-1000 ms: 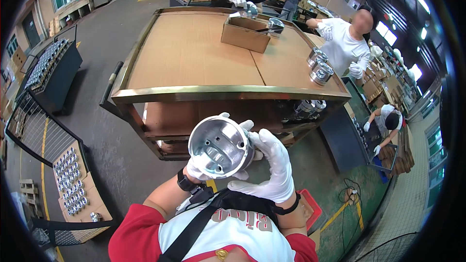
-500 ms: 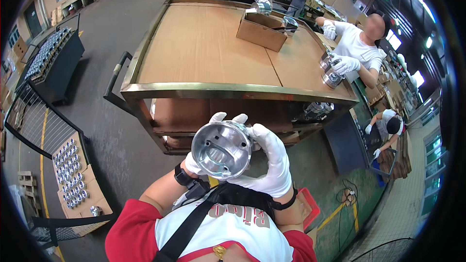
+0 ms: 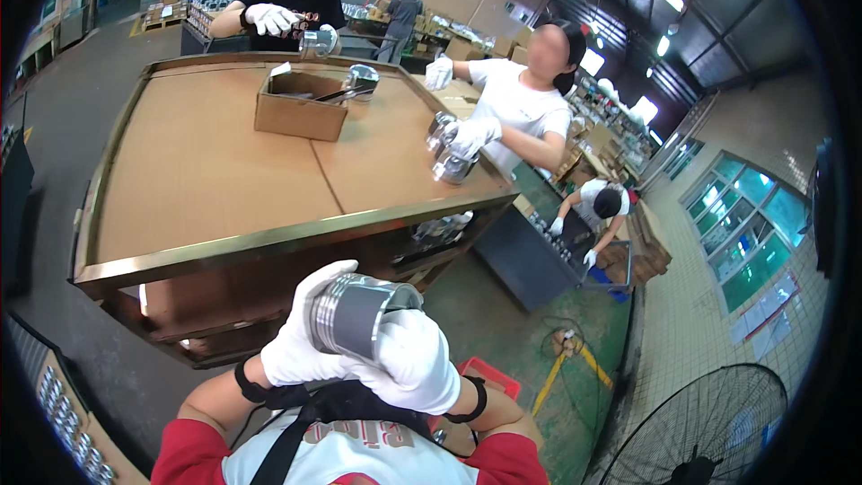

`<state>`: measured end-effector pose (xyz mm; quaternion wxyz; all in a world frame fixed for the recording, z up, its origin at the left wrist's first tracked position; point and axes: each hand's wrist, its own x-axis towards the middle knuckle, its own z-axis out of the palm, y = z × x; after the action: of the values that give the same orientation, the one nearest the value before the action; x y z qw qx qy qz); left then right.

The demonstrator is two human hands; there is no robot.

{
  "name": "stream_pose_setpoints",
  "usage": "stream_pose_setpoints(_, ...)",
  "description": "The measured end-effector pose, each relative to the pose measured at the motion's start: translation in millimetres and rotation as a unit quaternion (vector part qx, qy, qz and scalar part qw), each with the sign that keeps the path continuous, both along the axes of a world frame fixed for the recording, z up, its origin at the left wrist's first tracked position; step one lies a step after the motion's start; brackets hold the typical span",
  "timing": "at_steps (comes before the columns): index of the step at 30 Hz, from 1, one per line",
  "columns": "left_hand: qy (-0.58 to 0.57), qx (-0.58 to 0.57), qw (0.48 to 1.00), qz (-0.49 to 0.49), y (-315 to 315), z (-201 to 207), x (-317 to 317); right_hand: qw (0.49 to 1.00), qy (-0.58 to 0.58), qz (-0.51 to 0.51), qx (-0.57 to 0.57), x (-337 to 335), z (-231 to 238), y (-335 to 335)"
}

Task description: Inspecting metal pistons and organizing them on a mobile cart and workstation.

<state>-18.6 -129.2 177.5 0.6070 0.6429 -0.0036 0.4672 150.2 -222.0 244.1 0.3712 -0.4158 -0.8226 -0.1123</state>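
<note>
Both of my white-gloved hands hold one silver piston (image 3: pixel 355 316) in front of my chest. It lies tilted on its side, showing the ring grooves at its left end and a dark grey patch on its skirt. My left hand (image 3: pixel 301 334) is closed round the grooved end, with its fingers partly behind the piston. My right hand (image 3: pixel 417 361) is closed against the other end, its curled fingers covering part of the rim. Whether any fingertips reach inside cannot be made out.
Beyond my hands stands a metal-framed cart (image 3: pixel 206 256) with a brown board top. On it are a cardboard box (image 3: pixel 301 117) and several pistons (image 3: pixel 453 166), some under a co-worker's gloved hand (image 3: pixel 474 135). Another co-worker holds a piston (image 3: pixel 316 43). A black fan (image 3: pixel 696 431) stands at lower right.
My view has swung right, so the cart sits further left. The piston has turned from showing its round hollow end to showing its side, and my right hand has closed over one end.
</note>
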Motion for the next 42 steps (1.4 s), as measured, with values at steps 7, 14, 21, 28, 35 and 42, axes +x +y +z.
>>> stream_pose_setpoints(7,0.203,-0.025,0.975,-0.091,13,36,43,0.802,0.444,0.060,-0.396,123,53,0)
stream_pose_setpoints(14,0.341,-0.099,0.929,0.103,31,-23,45,0.867,0.320,0.099,-0.370,196,102,89)
stream_pose_setpoints(21,0.441,-0.093,0.833,0.321,-18,-96,39,0.916,-0.045,0.010,-0.398,216,75,295)
stream_pose_setpoints(28,0.458,-0.183,0.772,0.402,-81,-131,21,0.918,-0.278,-0.006,-0.282,230,27,375)
stream_pose_setpoints(35,0.573,-0.178,0.694,0.398,-102,-125,23,0.953,-0.229,0.150,-0.128,231,63,267)
stream_pose_setpoints(42,0.602,-0.331,0.591,0.422,-163,-103,22,0.944,-0.292,0.143,-0.050,187,28,144)
